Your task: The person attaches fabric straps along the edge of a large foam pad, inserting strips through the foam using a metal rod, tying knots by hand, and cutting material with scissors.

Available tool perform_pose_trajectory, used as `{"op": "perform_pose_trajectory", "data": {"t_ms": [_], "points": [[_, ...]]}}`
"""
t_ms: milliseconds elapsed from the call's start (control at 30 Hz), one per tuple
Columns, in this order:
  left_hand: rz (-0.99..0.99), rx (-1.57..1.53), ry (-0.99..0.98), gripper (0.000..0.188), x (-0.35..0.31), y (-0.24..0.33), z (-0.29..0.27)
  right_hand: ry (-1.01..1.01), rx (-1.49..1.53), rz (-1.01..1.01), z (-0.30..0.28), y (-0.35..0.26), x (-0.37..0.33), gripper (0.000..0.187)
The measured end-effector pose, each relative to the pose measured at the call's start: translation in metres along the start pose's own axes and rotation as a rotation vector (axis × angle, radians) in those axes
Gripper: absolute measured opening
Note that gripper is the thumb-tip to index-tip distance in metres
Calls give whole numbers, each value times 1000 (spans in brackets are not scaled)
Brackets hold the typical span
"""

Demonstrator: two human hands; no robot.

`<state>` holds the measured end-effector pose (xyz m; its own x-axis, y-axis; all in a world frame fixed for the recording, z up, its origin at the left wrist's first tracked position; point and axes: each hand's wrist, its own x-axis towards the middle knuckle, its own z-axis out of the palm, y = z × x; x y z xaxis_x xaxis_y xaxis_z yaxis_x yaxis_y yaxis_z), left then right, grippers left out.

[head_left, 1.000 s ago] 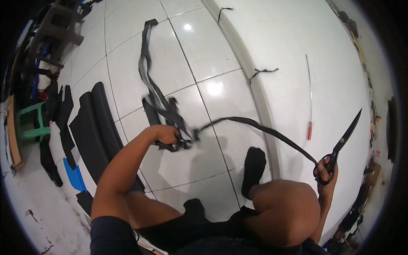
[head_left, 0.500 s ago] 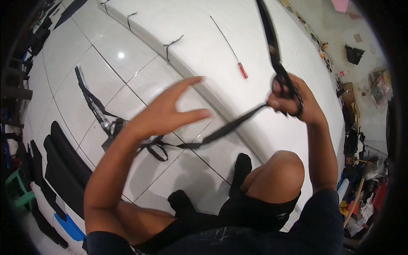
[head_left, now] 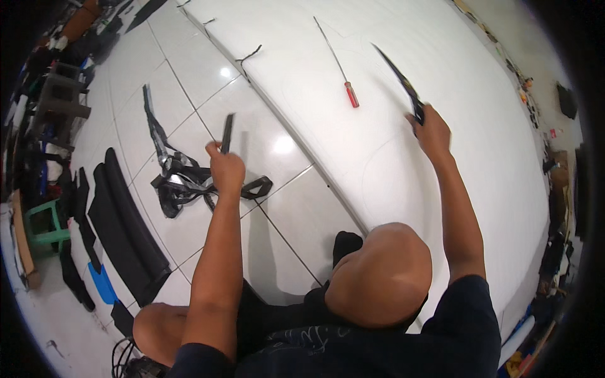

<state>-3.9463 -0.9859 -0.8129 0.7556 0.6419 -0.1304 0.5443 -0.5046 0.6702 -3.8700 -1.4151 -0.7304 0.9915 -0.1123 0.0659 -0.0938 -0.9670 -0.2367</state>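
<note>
My right hand (head_left: 432,133) is closed on the handles of long black scissors (head_left: 405,82), whose blades point away over the white padded slab. Farther left, my left hand (head_left: 225,169) pinches a short, stiff-looking piece of black strap (head_left: 228,131) that sticks up from the fingers. Below and beside this hand, a tangled heap of black straps (head_left: 173,200) lies on the tiled floor, one length stretching away from it. On the slab, left of the scissors, rests a long screwdriver with a red handle (head_left: 351,96).
The white slab (head_left: 391,176) fills the right side, with thin black ties (head_left: 251,55) along its left edge. Black padded panels (head_left: 123,227) lie at the left, near a blue piece (head_left: 103,283) and a green stool (head_left: 47,227). Clutter lines both sides.
My left hand was open and now grips a short strap piece, having moved left. The strap that ran from my right hand to the heap has left that hand; the scissors stay in it.
</note>
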Motion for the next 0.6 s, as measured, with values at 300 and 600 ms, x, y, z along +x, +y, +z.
{"op": "perform_pose_trajectory", "data": {"t_ms": [300,600], "points": [[63,-419,-435,33,-53,14,62,-209,112,11,9,91,-20,42],[-117,-671,-677,31,-67,45,75,-179,244,-503,54,-111,-132,44]]}}
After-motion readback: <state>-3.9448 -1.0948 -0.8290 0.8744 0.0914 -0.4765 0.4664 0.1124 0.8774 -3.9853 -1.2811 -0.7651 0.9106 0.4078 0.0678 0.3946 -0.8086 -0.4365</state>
